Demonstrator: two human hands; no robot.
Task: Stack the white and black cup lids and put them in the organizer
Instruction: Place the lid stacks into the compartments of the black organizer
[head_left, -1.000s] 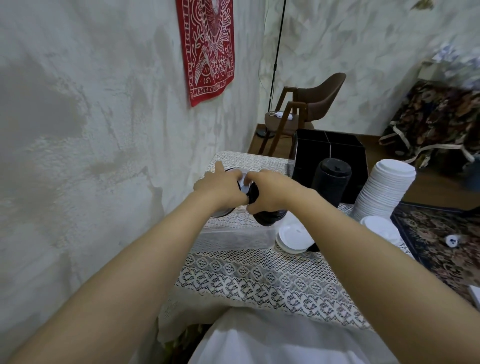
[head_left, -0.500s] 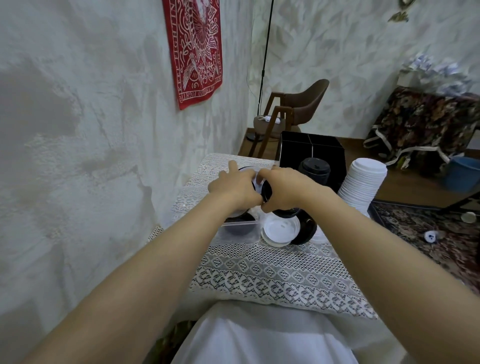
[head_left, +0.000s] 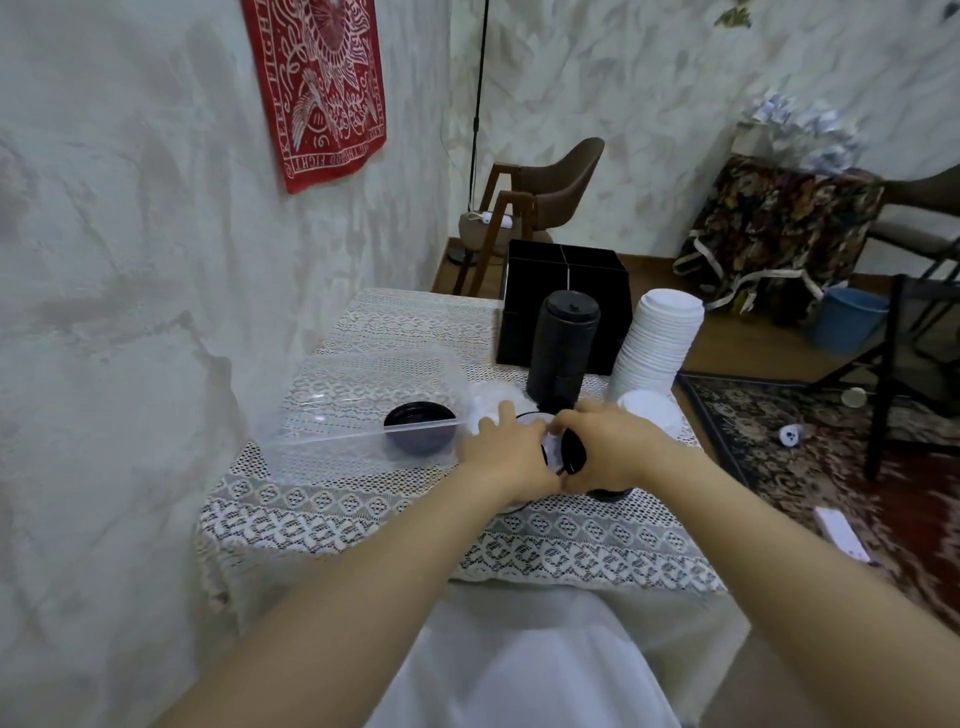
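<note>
Both hands met at the worktop's (head_left: 363, 525) middle. The left hand (head_left: 506, 454) curled its fingers round a white lid (head_left: 551, 448); the right hand (head_left: 610, 452) pinched a black lid (head_left: 574, 451) tipped on edge, the two lids touching. Parting them probably called for a peel at the rim, not a squeeze. The black stack (head_left: 563, 353) and white stack (head_left: 660, 348) stood at 12 and 1 o'clock of the hands, the organizer (head_left: 566, 306) behind them — each lid should seat flat on its own colour.

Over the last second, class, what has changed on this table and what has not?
The left hand and right hand sank rightward, off the clear container, still gripping a white lid and black lid. The black stack, white stack and organizer stayed put.
</note>
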